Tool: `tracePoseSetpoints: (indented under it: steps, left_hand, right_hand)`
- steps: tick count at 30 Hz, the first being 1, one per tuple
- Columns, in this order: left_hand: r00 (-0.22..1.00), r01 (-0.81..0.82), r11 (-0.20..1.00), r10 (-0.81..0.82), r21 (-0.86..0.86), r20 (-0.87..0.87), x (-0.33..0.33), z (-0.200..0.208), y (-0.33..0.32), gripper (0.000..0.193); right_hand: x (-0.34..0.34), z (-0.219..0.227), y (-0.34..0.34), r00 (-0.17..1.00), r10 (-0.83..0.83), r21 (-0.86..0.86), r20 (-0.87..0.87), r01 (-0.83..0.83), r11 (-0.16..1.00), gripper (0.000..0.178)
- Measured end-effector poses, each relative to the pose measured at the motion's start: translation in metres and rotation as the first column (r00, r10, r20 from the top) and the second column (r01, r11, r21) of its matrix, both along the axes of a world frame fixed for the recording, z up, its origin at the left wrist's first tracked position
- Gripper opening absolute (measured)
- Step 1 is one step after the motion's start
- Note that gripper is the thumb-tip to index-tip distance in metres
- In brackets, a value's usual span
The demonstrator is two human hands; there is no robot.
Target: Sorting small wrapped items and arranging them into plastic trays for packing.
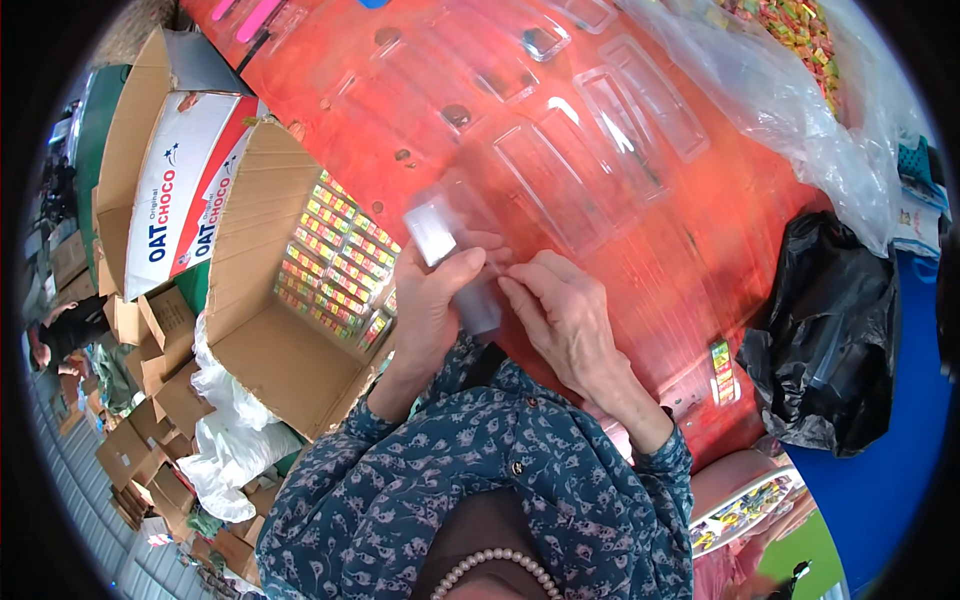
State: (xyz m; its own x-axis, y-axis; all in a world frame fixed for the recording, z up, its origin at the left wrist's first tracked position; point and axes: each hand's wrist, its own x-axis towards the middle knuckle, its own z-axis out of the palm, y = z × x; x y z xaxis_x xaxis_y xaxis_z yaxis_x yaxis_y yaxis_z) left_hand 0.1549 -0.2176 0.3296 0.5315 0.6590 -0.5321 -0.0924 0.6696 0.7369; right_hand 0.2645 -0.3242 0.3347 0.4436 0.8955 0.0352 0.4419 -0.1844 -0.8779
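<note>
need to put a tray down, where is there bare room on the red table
Bare red table lies right of the right hand, between the clear trays and the black bag. Another bare patch sits at the near left edge, between the cardboard box and the left hand. The table's middle and far end are crowded with clear trays and a clear plastic bag.

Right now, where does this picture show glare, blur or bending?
Head view: glare streaks the clear trays on the red table; the small clear packet in the left hand is blurred; the box edges bend near the dark round rim.
</note>
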Motion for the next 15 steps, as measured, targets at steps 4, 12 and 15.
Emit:
tracePoseSetpoints:
  steps: [4, 12, 15]
  left_hand:
    - [0.991, -0.094, 0.979, 0.109, 0.181, -0.077, -0.022, -0.008, 0.004, 0.043]
    - [0.979, -0.066, 0.995, 0.048, 0.081, 0.199, -0.029, -0.001, 0.010, 0.060]
    - [0.990, 0.021, 0.997, -0.031, 0.078, 0.138, -0.017, 0.012, 0.004, 0.062]
  right_hand:
    - [-0.007, -0.003, 0.002, 0.930, -0.008, -0.100, 0.368, 0.048, 0.994, 0.006]
    - [-0.009, -0.011, 0.010, 0.868, -0.013, -0.097, 0.496, 0.071, 0.993, 0.016]
    - [0.000, 0.009, -0.004, 1.000, -0.006, 0.049, 0.017, 0.005, 0.999, 0.021]
